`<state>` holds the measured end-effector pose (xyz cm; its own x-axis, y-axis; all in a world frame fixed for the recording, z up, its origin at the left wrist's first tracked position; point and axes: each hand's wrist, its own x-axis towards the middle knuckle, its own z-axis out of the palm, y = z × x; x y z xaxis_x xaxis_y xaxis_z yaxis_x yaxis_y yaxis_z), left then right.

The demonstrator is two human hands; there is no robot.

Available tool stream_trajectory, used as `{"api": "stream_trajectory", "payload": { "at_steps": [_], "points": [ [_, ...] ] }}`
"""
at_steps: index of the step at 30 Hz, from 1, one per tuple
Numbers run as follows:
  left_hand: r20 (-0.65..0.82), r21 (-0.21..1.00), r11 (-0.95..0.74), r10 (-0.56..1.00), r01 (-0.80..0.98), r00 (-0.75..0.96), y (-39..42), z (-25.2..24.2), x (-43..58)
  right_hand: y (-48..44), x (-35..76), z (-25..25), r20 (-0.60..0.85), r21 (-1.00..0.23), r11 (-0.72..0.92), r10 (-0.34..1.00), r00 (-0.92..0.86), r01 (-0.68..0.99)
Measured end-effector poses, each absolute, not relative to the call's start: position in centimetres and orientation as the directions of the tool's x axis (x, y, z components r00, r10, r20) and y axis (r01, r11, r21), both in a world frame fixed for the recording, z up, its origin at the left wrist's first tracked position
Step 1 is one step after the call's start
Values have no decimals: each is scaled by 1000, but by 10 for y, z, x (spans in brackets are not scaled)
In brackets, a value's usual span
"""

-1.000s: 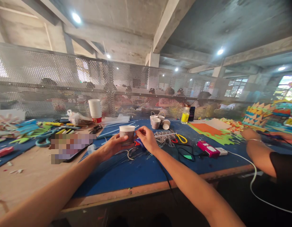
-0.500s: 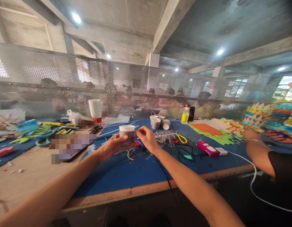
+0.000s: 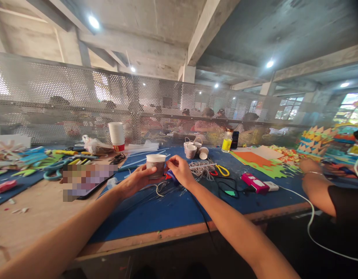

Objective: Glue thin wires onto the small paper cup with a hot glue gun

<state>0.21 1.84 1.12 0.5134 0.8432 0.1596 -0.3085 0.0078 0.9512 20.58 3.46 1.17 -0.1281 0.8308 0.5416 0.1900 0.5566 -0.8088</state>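
My left hand is wrapped round a small paper cup with a white rim, holding it upright over the blue mat. My right hand is closed on a blue glue gun whose tip sits right beside the cup; its black cord runs back over the table's edge. A loop of pale string lies on the mat just under my hands.
Behind my hands lie a bundle of string, yellow-handled scissors, several small cups, a stack of cups, a yellow bottle and a pink device. A co-worker's arm reaches in at right. A mesh screen backs the table.
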Motion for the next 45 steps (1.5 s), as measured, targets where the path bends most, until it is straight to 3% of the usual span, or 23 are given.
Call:
{"api": "stream_trajectory", "payload": {
  "at_steps": [45],
  "points": [
    [166, 966, -20, 813, -259, 557, 11, 19, -1, 38, 209, 12, 415, -906, 422, 886, -209, -10]
  ]
}}
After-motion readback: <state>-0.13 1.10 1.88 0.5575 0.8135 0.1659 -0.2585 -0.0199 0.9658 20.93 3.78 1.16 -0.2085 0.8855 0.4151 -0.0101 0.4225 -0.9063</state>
